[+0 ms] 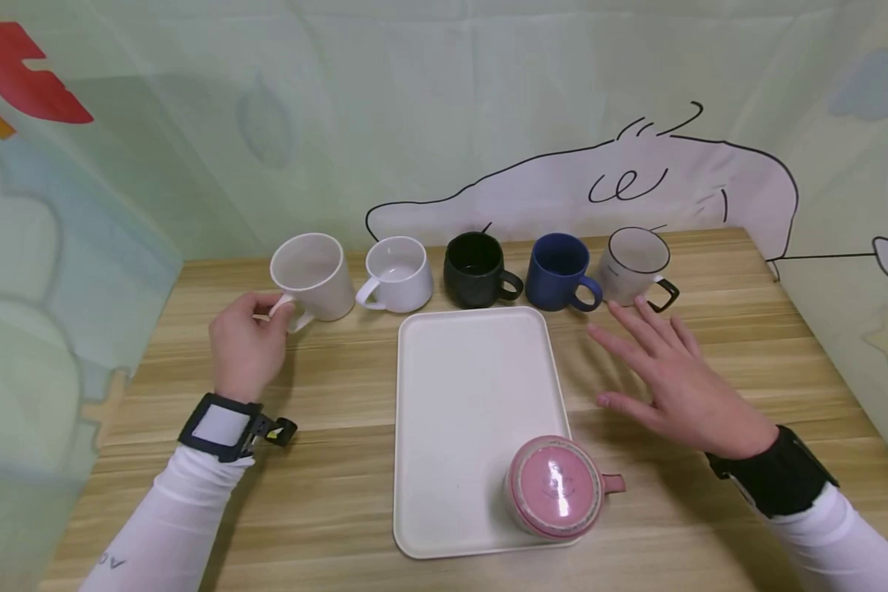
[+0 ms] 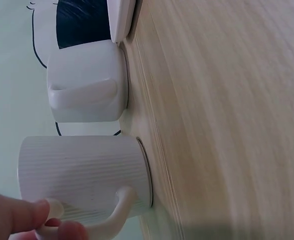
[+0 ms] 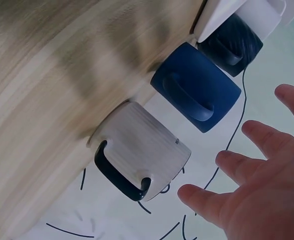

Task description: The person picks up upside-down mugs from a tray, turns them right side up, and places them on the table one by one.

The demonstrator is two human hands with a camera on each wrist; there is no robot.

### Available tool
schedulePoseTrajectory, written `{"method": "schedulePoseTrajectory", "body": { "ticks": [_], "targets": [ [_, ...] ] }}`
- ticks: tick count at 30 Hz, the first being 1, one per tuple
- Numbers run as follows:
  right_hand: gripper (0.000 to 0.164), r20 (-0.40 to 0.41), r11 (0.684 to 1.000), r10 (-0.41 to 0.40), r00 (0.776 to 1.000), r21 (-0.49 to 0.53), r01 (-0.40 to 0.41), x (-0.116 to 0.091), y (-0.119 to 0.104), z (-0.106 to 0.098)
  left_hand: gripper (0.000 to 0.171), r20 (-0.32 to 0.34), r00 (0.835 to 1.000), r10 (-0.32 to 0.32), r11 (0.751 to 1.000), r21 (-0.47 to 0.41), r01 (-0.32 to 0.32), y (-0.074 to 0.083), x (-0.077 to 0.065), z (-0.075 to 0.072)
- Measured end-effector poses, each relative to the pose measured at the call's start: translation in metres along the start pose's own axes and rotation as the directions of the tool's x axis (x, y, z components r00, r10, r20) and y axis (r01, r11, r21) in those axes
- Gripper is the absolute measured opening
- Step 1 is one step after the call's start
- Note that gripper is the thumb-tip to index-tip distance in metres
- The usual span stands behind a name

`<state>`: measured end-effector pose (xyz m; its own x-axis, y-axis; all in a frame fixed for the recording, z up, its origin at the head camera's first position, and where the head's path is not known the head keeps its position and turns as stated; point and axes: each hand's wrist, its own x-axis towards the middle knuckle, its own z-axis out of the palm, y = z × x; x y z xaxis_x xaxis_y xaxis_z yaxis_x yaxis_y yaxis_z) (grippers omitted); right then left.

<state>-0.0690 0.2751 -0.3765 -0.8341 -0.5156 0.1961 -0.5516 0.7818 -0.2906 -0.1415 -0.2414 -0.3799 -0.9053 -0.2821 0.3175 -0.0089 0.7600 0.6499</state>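
At the left end of a row of mugs, my left hand (image 1: 250,344) pinches the handle of a tall ribbed white mug (image 1: 312,275); the left wrist view shows thumb and fingers on that handle (image 2: 114,220). My right hand (image 1: 673,378) is spread with straight fingers near the white mug with a black rim and black handle (image 1: 636,267), holding nothing. Between these two stand a short white mug (image 1: 400,275), a black mug (image 1: 474,271) and a blue mug (image 1: 558,271), all upright. A pink mug (image 1: 555,489) sits upside down on the white tray (image 1: 481,395).
The tray lies on a wooden table (image 1: 340,460) in front of the row. The pink mug is at its near right corner, handle past the tray's edge. A printed cloth backdrop (image 1: 414,107) rises right behind the mugs.
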Motion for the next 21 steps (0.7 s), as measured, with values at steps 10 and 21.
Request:
{"method": "schedulePoseTrajectory", "body": {
  "ticks": [10,21],
  "targets": [
    [0.086,-0.003,1.0,-0.013,1.0,-0.008,0.013,-0.0019,0.0037,0.0047,0.029,0.005,1.0,-0.007,1.0,0.001,0.007,0.0028,0.0006,0.0014],
    [0.085,0.014,1.0,-0.014,1.0,-0.003,0.014,-0.0011,0.0046,0.0076,0.03,0.02,1.0,0.002,1.0,0.007,-0.002,0.0025,0.0016,0.0016]
  ]
}}
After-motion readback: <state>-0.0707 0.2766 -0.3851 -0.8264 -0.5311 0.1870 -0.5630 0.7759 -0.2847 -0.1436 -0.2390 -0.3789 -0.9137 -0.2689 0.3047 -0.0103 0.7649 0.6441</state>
